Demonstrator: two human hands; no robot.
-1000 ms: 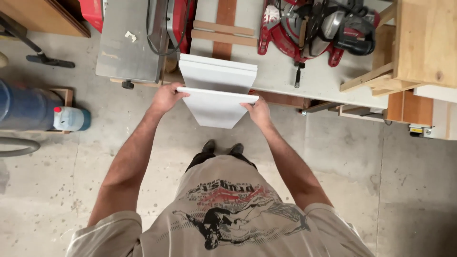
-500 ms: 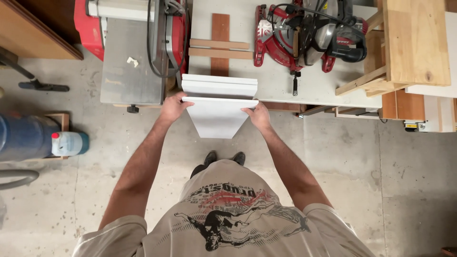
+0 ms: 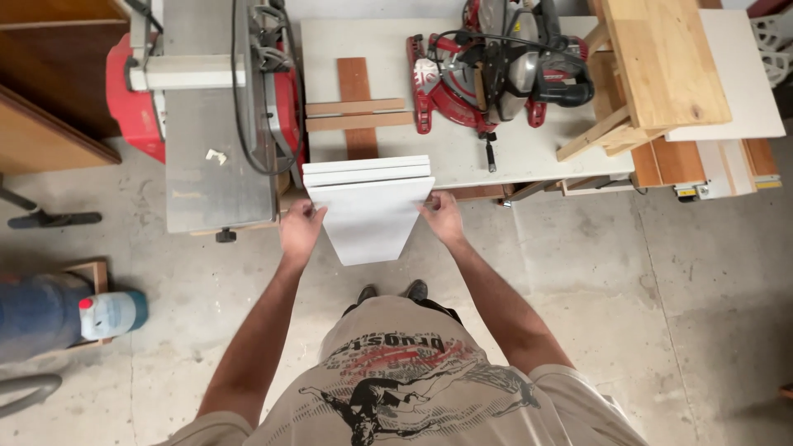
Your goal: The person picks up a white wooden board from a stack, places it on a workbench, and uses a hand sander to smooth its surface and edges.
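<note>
A stack of white boards (image 3: 368,206) is held out in front of the person, its far end lying over the near edge of the pale worktop (image 3: 462,157) and its near end hanging free above the concrete floor (image 3: 661,289). At least three layers show at the far end as stepped white edges (how many boards there are in all is hard to tell from above). The left hand (image 3: 301,230) grips the left edge of the stack, fingers curled around and under it, thumb on top; the right hand (image 3: 441,219) clasps the right edge the same way, so both are closed on the boards. Just beyond the stack, three brown wood strips (image 3: 358,103) lie crossed on the worktop, one running away from the person and two laid across it. To the right of them sits a red mitre saw (image 3: 491,70) with a black motor housing. To the left, touching the worktop's side, stands a table saw (image 3: 211,124) with a grey top and a red body. At the right end, a light wooden frame with a plywood panel (image 3: 657,66) rests tilted on the worktop. On the floor at far left lies a blue vacuum canister (image 3: 74,318), partly out of view.
</note>
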